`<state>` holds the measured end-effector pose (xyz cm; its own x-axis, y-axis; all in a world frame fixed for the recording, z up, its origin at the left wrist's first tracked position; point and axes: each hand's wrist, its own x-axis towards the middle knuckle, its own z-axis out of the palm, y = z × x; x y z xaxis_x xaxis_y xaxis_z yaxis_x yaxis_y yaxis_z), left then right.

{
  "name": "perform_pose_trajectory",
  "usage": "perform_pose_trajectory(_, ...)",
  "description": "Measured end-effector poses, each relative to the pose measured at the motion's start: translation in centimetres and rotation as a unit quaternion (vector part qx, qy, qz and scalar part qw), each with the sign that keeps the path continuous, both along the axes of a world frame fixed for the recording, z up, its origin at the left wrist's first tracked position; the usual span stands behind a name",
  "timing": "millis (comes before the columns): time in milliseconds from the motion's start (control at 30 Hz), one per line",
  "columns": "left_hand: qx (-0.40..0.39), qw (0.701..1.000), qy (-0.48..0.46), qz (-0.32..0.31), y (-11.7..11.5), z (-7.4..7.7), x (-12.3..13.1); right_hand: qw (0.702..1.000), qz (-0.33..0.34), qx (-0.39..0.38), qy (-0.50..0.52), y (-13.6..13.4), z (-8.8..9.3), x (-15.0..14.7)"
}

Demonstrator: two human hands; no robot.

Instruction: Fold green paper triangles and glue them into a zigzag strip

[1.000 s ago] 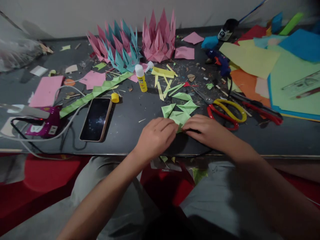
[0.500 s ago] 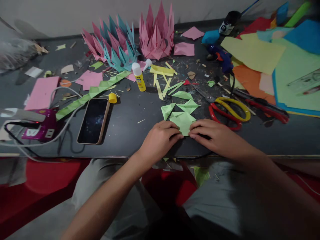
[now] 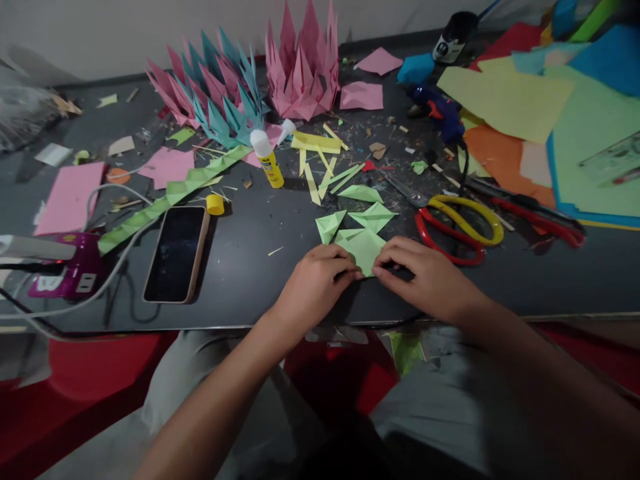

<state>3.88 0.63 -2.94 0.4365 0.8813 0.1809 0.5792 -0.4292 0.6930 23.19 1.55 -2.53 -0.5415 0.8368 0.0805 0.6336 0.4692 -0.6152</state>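
Left hand: fingers curled, their tips pinched onto the near left edge of a light green folded paper piece.
Right hand: fingertips closed on the near right edge of the same piece, almost meeting the left hand's fingertips.
Light green folded paper piece: lies flat on the black table. Its near corner sits between the two sets of fingertips and the rest fans away from them, uncovered. It is left of the red-and-yellow-handled scissors and near them.
Smaller green folded triangles: left of the scissors, just beyond the held piece and touching its far edge.
Yellow glue bottle with white cap: farther left of the scissors and behind them, standing upright.
Black-screened phone in a tan case: well left of the scissors, lying flat.
Long green pleated paper strip: well left of the scissors, running diagonally past the phone's top end.
Pink spiked paper crown: far behind the scissors and to their left, near the wall.
Blue glue gun: straight behind the scissors.
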Motion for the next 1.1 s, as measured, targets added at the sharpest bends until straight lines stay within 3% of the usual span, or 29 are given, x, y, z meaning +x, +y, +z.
perform_pose_trajectory(167, -0.012, 1.000, -0.003, 0.000, 0.0, 0.0, -0.1, 1.000, 0.019, -0.024, 0.005, 0.1, -0.1, 0.3)
perform_pose_trajectory(433, 0.014, 1.000, 0.010, -0.007, 0.1, 0.0, 0.0, 0.999, -0.044, -0.021, 0.003, 0.1, 0.0, -0.7)
perform_pose_trajectory(733, 0.044, 0.998, 0.046, -0.022, 0.2, 0.2, 0.0, 0.994, -0.084, -0.071, -0.026, 0.1, 0.2, -1.1)
perform_pose_trajectory(1100, -0.026, 1.000, 0.005, 0.003, 0.2, 0.1, 0.3, 0.992, -0.091, -0.074, -0.035, 0.1, 0.5, -1.4)
